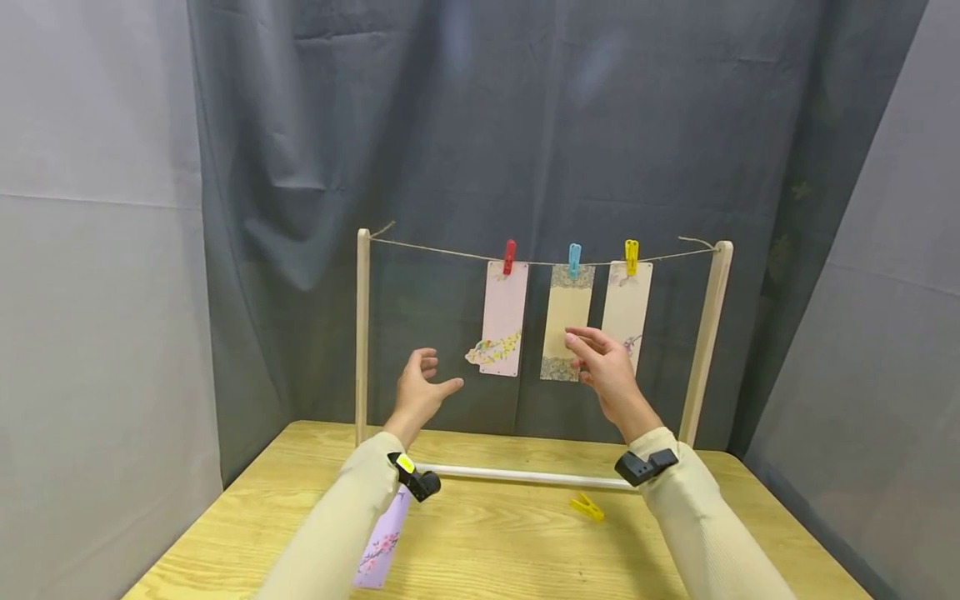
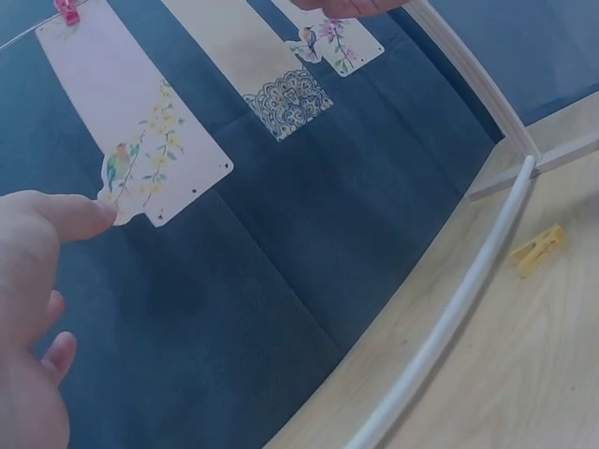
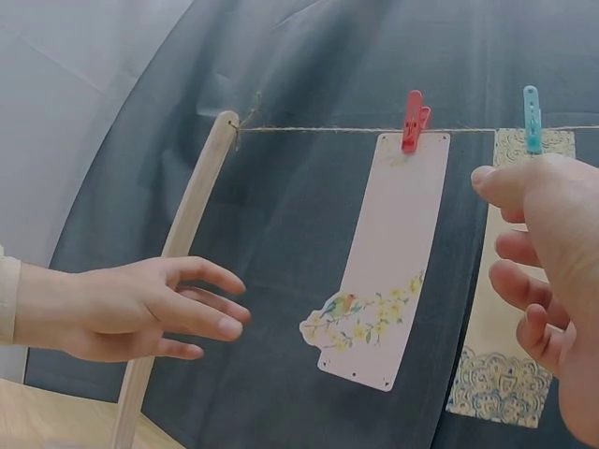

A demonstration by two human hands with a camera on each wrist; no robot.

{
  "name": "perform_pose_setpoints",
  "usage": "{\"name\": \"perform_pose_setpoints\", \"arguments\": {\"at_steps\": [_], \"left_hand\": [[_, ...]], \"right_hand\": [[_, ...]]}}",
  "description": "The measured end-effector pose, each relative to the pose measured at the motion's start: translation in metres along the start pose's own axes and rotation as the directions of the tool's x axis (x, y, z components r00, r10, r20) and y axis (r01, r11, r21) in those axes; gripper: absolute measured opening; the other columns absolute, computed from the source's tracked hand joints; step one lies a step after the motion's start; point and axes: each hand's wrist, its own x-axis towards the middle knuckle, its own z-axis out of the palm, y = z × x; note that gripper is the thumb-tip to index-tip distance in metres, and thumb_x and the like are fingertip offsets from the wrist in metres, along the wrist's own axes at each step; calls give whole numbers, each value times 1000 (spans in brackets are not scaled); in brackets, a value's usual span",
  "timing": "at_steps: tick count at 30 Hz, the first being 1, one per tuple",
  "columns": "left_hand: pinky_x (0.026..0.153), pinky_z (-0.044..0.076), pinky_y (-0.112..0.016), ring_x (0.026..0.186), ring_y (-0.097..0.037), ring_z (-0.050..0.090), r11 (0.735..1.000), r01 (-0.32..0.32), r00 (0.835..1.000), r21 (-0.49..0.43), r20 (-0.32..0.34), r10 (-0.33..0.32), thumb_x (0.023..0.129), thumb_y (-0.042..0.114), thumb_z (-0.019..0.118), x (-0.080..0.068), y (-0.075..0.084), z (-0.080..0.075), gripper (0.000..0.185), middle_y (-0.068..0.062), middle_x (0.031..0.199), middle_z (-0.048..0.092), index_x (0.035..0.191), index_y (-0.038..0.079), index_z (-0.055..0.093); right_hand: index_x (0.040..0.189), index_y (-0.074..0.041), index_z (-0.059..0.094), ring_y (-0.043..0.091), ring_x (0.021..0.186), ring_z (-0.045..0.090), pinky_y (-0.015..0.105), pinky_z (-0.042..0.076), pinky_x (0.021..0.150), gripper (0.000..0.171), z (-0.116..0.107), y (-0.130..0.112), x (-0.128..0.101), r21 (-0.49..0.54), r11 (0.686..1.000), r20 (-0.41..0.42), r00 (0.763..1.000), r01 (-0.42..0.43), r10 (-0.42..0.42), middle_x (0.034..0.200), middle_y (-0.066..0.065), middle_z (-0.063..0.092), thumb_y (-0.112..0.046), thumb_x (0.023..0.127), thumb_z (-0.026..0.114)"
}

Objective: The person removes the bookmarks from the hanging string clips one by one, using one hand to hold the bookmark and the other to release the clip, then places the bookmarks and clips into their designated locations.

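Three bookmark-like cards hang from a string [image 1: 442, 250]. A red clothespin [image 1: 509, 257] holds the pink card [image 1: 504, 312] with a bird and yellow flowers. The lace-patterned beige card [image 1: 566, 312] hangs from a blue clothespin [image 1: 574, 260], and a cream card [image 1: 626, 304] from a yellow clothespin [image 1: 632, 257]. My left hand [image 1: 422, 392] is raised left of the pink card, fingers loosely bent, holding nothing. My right hand [image 1: 609, 371] is in front of the beige and cream cards, its fingers relaxed and nothing between them.
A wooden post [image 1: 362, 333] on the left and another post [image 1: 707, 342] on the right carry the string. A white rod [image 1: 525, 477] runs low between them. On the table [image 1: 480, 550] lie a loose yellow clothespin [image 1: 587, 507] and a purple card [image 1: 382, 546] with pink blossoms, partly behind my left sleeve.
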Motion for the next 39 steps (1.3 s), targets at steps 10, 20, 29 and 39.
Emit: {"name": "perform_pose_setpoints", "arguments": {"at_steps": [10,20,29,39], "left_hand": [[104,46,-49,129,-35,55,999,-28,999,-18,-43,28,84,9,87,17,7,22,62,-18,140,59,137,4,55],[106,44,-52,135,-37,49,1000,20,1000,6,12,-20,82,10,89,35,3,40,74,-17,146,54,145,10,50],[101,48,-49,126,-34,57,993,68,992,-99,109,-58,84,5,86,38,-5,56,81,-16,138,62,152,12,44],[89,52,-45,100,-28,68,978,38,995,-205,103,-17,88,-4,79,40,-10,67,70,-16,107,72,149,7,47]], "right_hand": [[141,4,57,9,74,57,21,43,57,51,16,-8,16,-18,999,14,999,44,-44,130,26,58,-28,103,68],[135,-2,63,12,73,55,20,42,56,43,35,-14,33,42,996,14,997,81,-82,115,8,66,-28,101,70],[135,1,61,10,69,53,20,38,53,45,44,-19,43,185,980,-59,996,72,-62,104,4,62,-26,100,72],[133,-5,65,11,76,59,19,44,57,41,60,-38,53,88,988,-65,991,126,-120,119,5,59,-30,101,71]]}}
